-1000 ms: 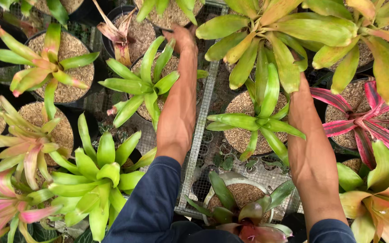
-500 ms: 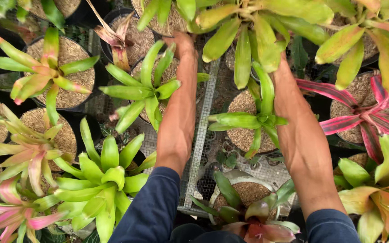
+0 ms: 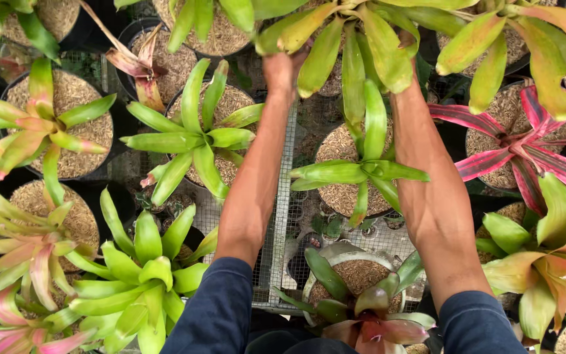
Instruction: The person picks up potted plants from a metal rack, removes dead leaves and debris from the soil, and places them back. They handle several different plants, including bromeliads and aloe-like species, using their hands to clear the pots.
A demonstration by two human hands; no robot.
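Observation:
Both my bare forearms reach forward over a wire mesh bench [image 3: 276, 242] packed with potted bromeliads. My left hand [image 3: 280, 69] sits at the base of a large yellow-green bromeliad [image 3: 375, 39] at the top centre, its fingers hidden under the leaves. My right hand [image 3: 406, 40] is almost fully covered by the same plant's leaves, and only the wrist shows. Whether either hand grips the plant's pot cannot be seen. A smaller green bromeliad [image 3: 361, 172] in a husk-filled pot [image 3: 335, 147] stands between my arms.
A green bromeliad [image 3: 198, 141] stands left of my left arm and a red-striped one [image 3: 525, 147] right of my right arm. A reddish plant in a pale pot [image 3: 368, 301] is near my chest. Bright green [image 3: 145, 269] and pink-tipped plants crowd the left.
Both arms have stretched further forward. The hands have slid deeper under the large yellow-green bromeliad's leaves, which now cover more of them.

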